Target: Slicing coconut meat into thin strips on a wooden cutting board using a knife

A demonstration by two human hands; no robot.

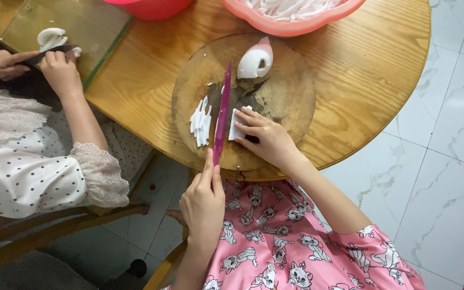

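Knife (222, 115) here is pink, long blade lying across the round dark chopping board (291, 102) on the wooden table (371, 59). Left hand (204, 201) wraps its near handle, index finger stretched along the top. Right hand (267, 137) has fingers pressed together, holding down a white piece (236, 124) just right of the blade. Cut white strips (201, 122) sit left. Far side: pink basin (291, 21) of strips. Far left, a co-worker's hands (55, 67) slice on a glass board (89, 27).

slices (201, 122) left of knife (222, 115)
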